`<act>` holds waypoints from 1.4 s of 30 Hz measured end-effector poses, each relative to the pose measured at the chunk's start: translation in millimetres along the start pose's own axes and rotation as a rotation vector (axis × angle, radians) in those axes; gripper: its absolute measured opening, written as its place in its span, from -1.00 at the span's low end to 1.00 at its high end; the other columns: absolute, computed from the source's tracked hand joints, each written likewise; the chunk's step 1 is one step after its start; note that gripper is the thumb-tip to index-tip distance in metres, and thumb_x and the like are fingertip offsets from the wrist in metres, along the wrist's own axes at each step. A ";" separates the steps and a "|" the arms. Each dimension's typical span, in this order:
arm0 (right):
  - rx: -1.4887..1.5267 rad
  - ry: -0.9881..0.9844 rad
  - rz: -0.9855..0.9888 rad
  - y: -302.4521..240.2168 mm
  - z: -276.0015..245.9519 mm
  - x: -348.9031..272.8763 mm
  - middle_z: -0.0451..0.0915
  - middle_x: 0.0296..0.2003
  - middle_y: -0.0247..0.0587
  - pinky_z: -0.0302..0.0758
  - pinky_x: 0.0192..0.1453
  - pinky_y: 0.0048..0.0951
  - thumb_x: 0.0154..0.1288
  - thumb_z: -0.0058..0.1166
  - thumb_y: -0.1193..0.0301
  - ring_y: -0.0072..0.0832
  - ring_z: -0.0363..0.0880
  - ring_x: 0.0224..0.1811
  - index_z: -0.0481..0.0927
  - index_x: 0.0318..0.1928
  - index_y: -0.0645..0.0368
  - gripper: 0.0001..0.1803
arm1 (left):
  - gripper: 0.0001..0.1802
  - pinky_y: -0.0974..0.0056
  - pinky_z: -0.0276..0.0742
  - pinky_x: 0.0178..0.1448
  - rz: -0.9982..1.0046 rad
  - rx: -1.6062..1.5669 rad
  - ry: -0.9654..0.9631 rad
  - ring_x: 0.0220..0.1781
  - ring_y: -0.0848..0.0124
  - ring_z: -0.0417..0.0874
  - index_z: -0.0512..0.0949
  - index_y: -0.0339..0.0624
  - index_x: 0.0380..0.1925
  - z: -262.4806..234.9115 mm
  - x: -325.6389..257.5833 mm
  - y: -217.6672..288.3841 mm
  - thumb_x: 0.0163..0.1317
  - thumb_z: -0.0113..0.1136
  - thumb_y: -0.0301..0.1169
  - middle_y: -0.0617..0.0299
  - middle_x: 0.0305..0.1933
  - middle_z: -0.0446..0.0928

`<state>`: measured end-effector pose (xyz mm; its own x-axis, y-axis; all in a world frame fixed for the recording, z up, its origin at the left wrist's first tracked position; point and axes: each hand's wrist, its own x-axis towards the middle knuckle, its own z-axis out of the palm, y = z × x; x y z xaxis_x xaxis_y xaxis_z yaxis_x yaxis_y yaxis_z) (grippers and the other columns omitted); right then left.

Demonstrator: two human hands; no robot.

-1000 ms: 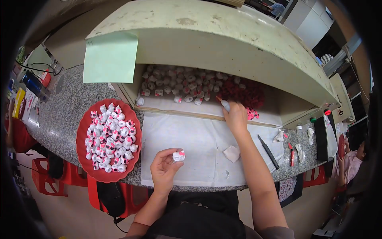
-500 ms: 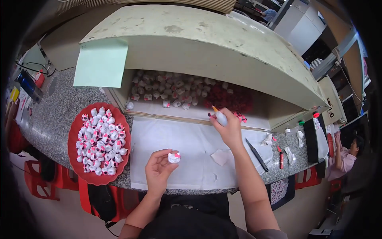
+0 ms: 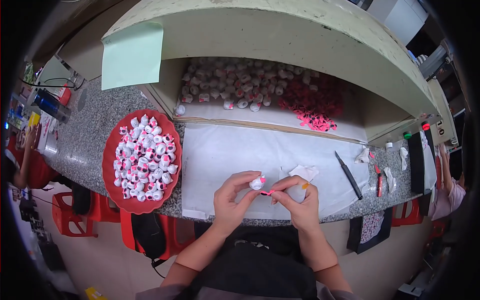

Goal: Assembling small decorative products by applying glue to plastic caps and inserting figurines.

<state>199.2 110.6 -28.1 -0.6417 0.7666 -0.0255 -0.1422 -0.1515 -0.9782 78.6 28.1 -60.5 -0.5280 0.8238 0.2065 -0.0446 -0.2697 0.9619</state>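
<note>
My left hand (image 3: 229,202) is closed, pinching a small white figurine (image 3: 256,183) with a pink patch between thumb and fingers. Close beside it, my right hand (image 3: 303,209) grips a small pink and black piece (image 3: 268,193) with its fingertips. That same hand also keeps a small whitish bottle (image 3: 295,192) with an orange tip tucked in its fingers. The two hands nearly meet over the near edge of a white paper sheet (image 3: 225,155). Whether the pink piece touches the figurine, I cannot tell.
A red scalloped plate (image 3: 107,172) heaped with similar figurines stands at left. Inside the cabinet (image 3: 300,30) lie white figurines (image 3: 227,82) and pink pieces (image 3: 317,120). A black pen-like tool (image 3: 349,175), crumpled tissue (image 3: 304,172) and a red tube (image 3: 379,185) lie at right.
My right hand has come back from the cabinet to my left hand, now with a pink and black piece in its fingertips. The bottle has turned in its grip. The view has shifted.
</note>
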 end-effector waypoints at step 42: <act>0.216 -0.069 0.062 25.6 9.9 -0.1 0.48 -0.47 -0.16 0.43 -0.44 -0.54 -0.12 0.14 0.67 -0.51 0.46 -0.48 0.46 -0.35 0.36 -0.77 | -0.79 0.30 0.33 0.03 -0.111 -0.381 -0.164 -0.07 0.34 0.44 0.42 -0.34 -0.26 -14.5 -7.3 -9.7 0.03 0.04 -0.63 0.04 -0.15 0.43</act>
<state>188.2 100.5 -51.0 -0.7032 0.7082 -0.0628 -0.2539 -0.3327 -0.9082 70.6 17.4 -73.9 -0.3620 0.9183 0.1602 -0.4197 -0.3140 0.8516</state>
